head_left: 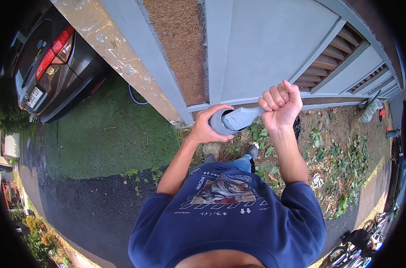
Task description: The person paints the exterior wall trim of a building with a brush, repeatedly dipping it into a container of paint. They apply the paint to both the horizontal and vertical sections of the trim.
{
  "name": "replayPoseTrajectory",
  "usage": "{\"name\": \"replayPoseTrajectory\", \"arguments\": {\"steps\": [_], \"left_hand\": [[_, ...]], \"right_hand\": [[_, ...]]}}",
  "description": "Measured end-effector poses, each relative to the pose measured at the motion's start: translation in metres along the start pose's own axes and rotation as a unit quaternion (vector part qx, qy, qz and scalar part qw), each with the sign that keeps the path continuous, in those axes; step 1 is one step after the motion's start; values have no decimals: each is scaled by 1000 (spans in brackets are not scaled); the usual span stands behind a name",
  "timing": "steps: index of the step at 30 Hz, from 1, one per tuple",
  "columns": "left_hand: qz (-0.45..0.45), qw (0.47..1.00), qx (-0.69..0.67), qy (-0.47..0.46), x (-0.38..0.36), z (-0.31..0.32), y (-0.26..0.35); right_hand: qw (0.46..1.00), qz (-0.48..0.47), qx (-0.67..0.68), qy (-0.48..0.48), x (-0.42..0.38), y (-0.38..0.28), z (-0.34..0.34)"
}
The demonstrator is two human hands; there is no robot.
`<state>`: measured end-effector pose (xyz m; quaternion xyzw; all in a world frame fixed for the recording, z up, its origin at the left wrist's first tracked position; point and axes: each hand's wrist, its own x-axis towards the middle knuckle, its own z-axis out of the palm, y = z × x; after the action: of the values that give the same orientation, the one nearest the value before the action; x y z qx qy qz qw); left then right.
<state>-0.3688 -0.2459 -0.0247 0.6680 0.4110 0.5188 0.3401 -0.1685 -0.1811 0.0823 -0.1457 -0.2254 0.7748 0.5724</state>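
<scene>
Centrally, a grey-coated paintbrush [244, 118] has its head at the mouth of a grey cup [215, 124]; the left hand [204, 127] curls round the cup, the right hand [281, 103] fists the handle. Leaf cuttings [339, 178] litter soil lower right; a grey-painted wall [265, 49] spans the top, a dark car [71, 85] upper left.

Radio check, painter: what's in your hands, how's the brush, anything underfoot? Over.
Left hand round cup; right hand gripping brush. Brush head at the cup's mouth. Leafy cuttings on the ground, off to the right.
</scene>
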Motion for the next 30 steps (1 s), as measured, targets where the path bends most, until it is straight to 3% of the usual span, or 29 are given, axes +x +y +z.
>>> {"name": "replayPoseTrajectory", "arguments": {"steps": [11,14,17,18,20,22,24,26,28,30], "left_hand": [[2,1000,4,-18,1,3,-13],[0,1000,8,-17,2,3,-13],[-11,1000,1,-4,1,5,-18],[-25,1000,-7,5,1,6,-21],[-15,1000,-11,3,1,6,-24],[-19,999,-28,11,1,7,-21],[-10,999,-33,13,5,8,-17],[3,999,-37,16,8,8,-15],[13,999,-45,19,10,8,-14],[20,998,-50,20,14,9,-12]], "right_hand": [[992,-17,29,124,0,0,-8],[992,-38,14,117,-4,0,-6],[991,-122,-46,-25,-18,2,-2],[991,-120,-46,-23,-27,5,2],[923,-254,-196,-213,-43,10,8],[837,-305,-275,-363,-47,7,10],[760,-347,-328,-441,-50,10,13],[742,-368,-323,-458,-55,18,11],[672,-414,-355,-501,-59,22,9],[652,-427,-358,-514,-59,28,8]]}}
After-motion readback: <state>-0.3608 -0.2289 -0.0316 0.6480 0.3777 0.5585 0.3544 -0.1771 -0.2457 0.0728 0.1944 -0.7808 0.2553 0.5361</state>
